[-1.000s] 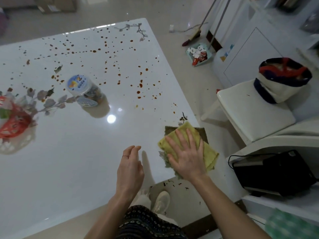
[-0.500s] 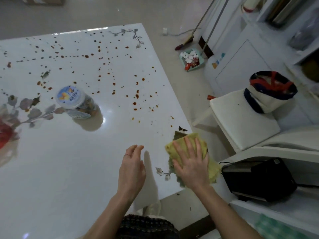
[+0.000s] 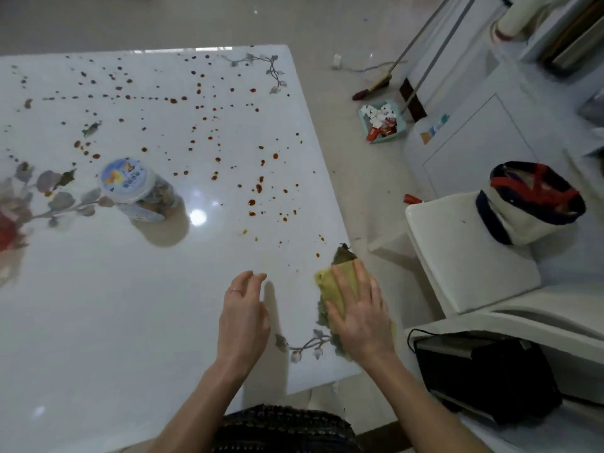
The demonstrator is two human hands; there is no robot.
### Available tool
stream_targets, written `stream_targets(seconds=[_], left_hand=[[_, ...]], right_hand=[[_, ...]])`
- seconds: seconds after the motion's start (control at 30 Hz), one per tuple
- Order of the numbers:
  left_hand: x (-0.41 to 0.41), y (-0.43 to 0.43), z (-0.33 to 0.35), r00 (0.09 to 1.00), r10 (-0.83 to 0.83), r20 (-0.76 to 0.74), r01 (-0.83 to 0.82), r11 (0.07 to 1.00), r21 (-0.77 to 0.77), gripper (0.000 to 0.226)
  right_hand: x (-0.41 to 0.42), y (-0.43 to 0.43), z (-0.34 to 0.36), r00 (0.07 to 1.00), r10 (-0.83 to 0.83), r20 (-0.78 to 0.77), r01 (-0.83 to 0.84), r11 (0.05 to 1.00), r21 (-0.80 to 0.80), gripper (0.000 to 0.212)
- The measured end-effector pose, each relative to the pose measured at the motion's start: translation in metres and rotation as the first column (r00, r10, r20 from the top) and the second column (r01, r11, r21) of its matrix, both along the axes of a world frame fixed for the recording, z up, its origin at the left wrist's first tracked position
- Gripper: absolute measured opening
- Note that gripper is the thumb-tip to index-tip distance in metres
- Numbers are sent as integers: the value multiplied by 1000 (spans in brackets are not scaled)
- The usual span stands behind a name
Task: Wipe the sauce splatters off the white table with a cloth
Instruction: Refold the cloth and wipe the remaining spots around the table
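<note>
The yellow cloth (image 3: 338,284) lies flat on the white table (image 3: 130,322), close to the right edge, at about 4 o'clock from the table's middle. The right hand (image 3: 359,317) lies on top of it with fingers straight and spread, pressing it down, not curled round it. The left hand (image 3: 243,317) is just beside the cloth, at its 9 o'clock. Its fingers are loosely bent and hold nothing. Whether it touches the table is hard to tell.

The cloth looks soft, thin and light. It will likely bunch up if pushed from one side, so a flat palm on its middle is the best place to hold and slide it. The table top is shiny and smooth, so the cloth should slip along easily. The sauce splatters (image 3: 251,202) are small red-brown dots, spread from the cloth's 11 o'clock up to the far edge. Wet or dry, nobody can say.

A jar (image 3: 130,183) sits among the dots at the cloth's 10 o'clock.

Most of the cloth is hidden under the hand. A darker green bit pokes out at its 12 o'clock; it may be the cloth's other side or a second cloth. The table's left side is cut off, and a red thing there is too blurry to name
</note>
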State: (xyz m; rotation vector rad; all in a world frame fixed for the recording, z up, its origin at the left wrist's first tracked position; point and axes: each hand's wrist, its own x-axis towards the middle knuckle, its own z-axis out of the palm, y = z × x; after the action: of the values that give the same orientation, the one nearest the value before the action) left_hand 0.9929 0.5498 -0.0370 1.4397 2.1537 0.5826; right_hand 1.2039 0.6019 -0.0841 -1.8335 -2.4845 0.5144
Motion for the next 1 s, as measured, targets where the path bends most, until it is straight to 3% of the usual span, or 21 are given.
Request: stream_targets(seconds=[0.13, 0.3, 0.47, 0.63, 0.83, 0.93, 1.0], left_hand=[[19, 2, 1, 987, 157, -34, -157, 988, -2, 49], [49, 4, 1, 948, 313, -60, -312, 950, 20, 45], [74, 2, 6, 900, 433, -52, -432, 901, 40, 47], [88, -11, 10, 877, 474, -72, -473, 880, 37, 50], [88, -10, 10, 868, 495, -46, -495, 869, 16, 43], [86, -7, 10, 875, 483, -34, -483, 875, 14, 46], [83, -6, 11, 881, 472, -41, -472, 882, 8, 49]], right_hand=[[-3, 30, -9, 992, -8, -125, 8, 1000, -6, 65], [21, -16, -19, 981, 173, -83, -162, 979, 120, 63], [8, 37, -20, 959, 261, -111, -240, 955, 172, 64], [-1, 45, -25, 967, 243, -75, -225, 956, 187, 66], [24, -5, -19, 881, 473, -23, -450, 852, 267, 63], [8, 33, -17, 795, 605, -53, -570, 774, 276, 59], [-12, 72, -16, 815, 575, -74, -541, 799, 262, 57]])
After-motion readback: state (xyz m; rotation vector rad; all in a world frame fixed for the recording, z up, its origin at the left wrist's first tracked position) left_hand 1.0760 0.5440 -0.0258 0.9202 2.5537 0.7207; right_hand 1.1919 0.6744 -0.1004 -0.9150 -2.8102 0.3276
